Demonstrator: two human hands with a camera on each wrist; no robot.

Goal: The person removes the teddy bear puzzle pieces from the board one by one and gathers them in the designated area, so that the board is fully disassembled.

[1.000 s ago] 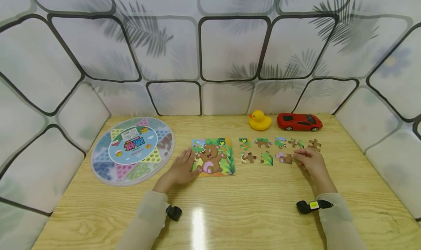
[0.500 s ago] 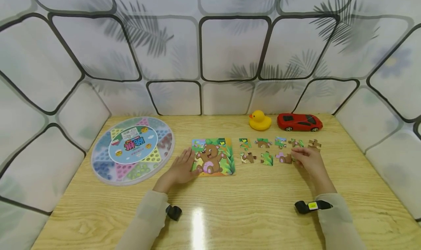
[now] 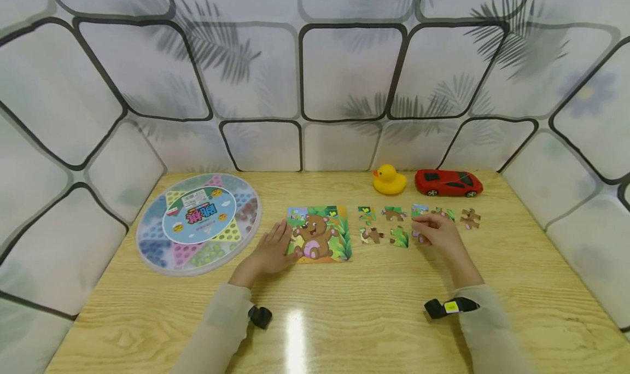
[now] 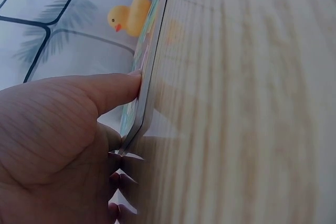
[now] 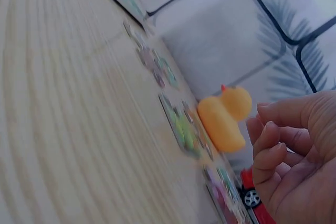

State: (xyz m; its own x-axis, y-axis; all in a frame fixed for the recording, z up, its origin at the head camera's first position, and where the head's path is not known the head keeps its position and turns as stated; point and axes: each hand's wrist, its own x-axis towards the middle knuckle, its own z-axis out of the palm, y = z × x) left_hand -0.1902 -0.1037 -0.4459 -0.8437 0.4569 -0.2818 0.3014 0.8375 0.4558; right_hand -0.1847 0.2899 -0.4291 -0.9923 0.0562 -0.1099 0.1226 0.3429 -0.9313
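Observation:
My left hand [image 3: 268, 251] lies at the left edge of a bear picture board [image 3: 315, 237], fingers extended. In the left wrist view its thumb [image 4: 118, 90] touches the board's edge. My right hand [image 3: 438, 232] hovers over a pink-and-brown puzzle piece [image 3: 417, 236], partly covering it. Its fingers are curled and the thumb meets a fingertip in the right wrist view, with nothing visible between them. Two rows of puzzle pieces lie right of the board, among them a green piece [image 3: 399, 237], a bear-head piece [image 3: 372, 235] and a brown piece [image 3: 471, 218].
Behind the pieces stand a yellow rubber duck [image 3: 389, 180] and a red toy car [image 3: 448, 182]. A round Chinese checkers set [image 3: 199, 225] lies at the left of the wooden table [image 3: 359, 319]. Patterned fabric walls rise at the back and sides.
My right hand has moved left from beside the pink-and-brown piece to over it, uncovering the brown piece at the far right. My left hand stays on the board.

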